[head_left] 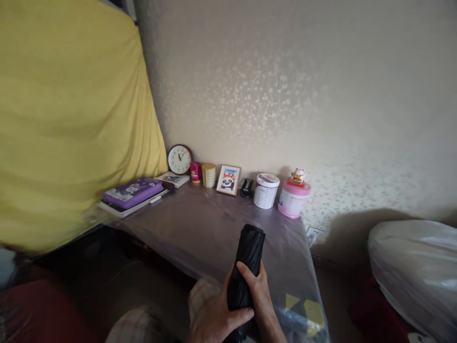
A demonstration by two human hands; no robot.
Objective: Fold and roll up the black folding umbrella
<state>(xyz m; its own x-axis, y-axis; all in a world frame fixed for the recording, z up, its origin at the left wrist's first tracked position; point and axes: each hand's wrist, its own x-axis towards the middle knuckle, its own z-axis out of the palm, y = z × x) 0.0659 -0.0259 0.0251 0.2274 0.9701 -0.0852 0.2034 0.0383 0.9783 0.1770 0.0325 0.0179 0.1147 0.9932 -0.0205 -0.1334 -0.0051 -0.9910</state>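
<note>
A folded black umbrella (pixel 249 247) is held in front of me, its wrapped end tilted up and away over the near side of the table. Around its lower part wraps my left hand (pixel 214 317), with the thumb across the front. My right hand (pixel 260 290) grips it a little higher from the right side, thumb lying over the black fabric. The bottom end of the umbrella is partly hidden by my hands and the frame edge.
Along the wall on the table (pixel 185 224) stand a round clock (pixel 180 159), a panda picture frame (pixel 228 180), a white tub (pixel 266 191) and a pink-lidded tub (pixel 293 202). A purple case (pixel 133 192) lies left. A plastic-covered bulk (pixel 416 267) is at right.
</note>
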